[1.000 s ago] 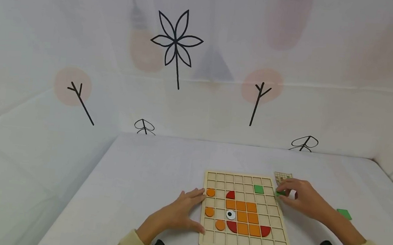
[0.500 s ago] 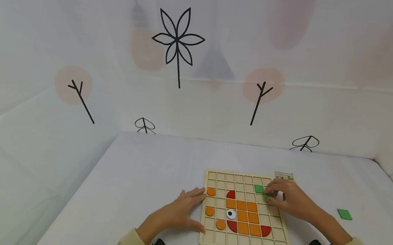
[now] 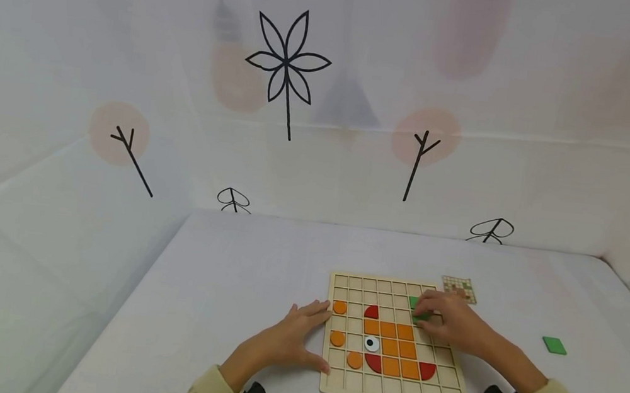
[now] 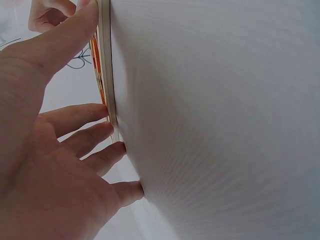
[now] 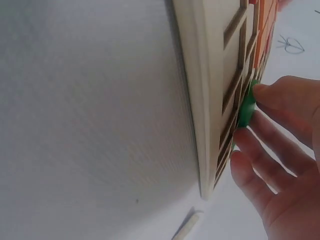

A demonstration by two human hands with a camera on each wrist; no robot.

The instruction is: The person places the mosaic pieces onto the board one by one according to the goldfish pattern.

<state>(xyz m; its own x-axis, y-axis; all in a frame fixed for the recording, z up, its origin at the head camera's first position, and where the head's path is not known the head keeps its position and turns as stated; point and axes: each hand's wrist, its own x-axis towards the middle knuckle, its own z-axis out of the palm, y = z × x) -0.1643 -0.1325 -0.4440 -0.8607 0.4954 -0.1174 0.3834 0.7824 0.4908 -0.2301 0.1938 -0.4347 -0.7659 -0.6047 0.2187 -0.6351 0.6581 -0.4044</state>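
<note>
A wooden grid board (image 3: 352, 385) lies on the table, its cells partly filled with orange squares (image 3: 390, 347), orange discs (image 3: 354, 360), red curved pieces (image 3: 426, 371) and a white eye piece (image 3: 371, 344). Along its left edge rests my left hand (image 3: 282, 340), fingers spread and tips touching the rim. My right hand (image 3: 458, 322) is over the upper right cells, pinching a green tile (image 5: 247, 106) between thumb and fingers at the board's surface. Another green square (image 3: 412, 301) sits in a cell just behind, partly covered by the right fingers.
A loose green square (image 3: 554, 345) lies on the table to the right. Beyond the board's upper right corner is a small patterned card (image 3: 462, 288), partly hidden by the right hand. White printed cloth (image 3: 340, 173) hangs behind the table.
My right hand has carried the green tile leftward from beside the board's right edge onto the upper right cells. The left hand has stayed at the left edge.
</note>
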